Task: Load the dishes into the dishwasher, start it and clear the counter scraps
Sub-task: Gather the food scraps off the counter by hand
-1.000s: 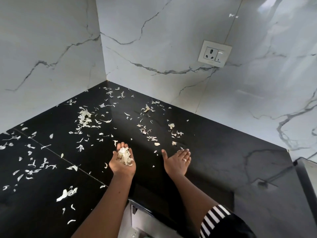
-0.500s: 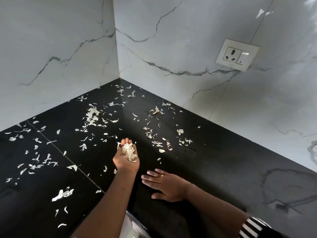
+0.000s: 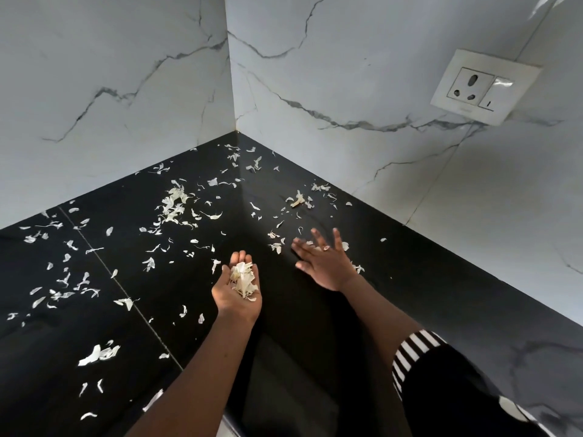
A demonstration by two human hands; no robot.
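Observation:
My left hand [image 3: 236, 296] is turned palm up over the black counter [image 3: 394, 298], cupping a small heap of pale peel scraps [image 3: 242, 280]. My right hand [image 3: 325, 261] lies palm down with fingers spread straight on the counter, to the right and slightly beyond the left hand, among loose scraps [image 3: 276, 246]. Many more white scraps [image 3: 173, 206] are scattered over the counter toward the corner and along the left side. The dishes and the dishwasher are out of view.
White marble walls meet in a corner [image 3: 235, 130] behind the counter. A white wall socket with a switch [image 3: 482, 86] sits on the right wall. A seam [image 3: 126, 294] runs across the counter on the left. The counter's front edge is at the bottom.
My right hand has moved forward from beside my left wrist to the scraps farther out, fingers spread. The left hand stays cupped with its heap. The view has shifted slightly.

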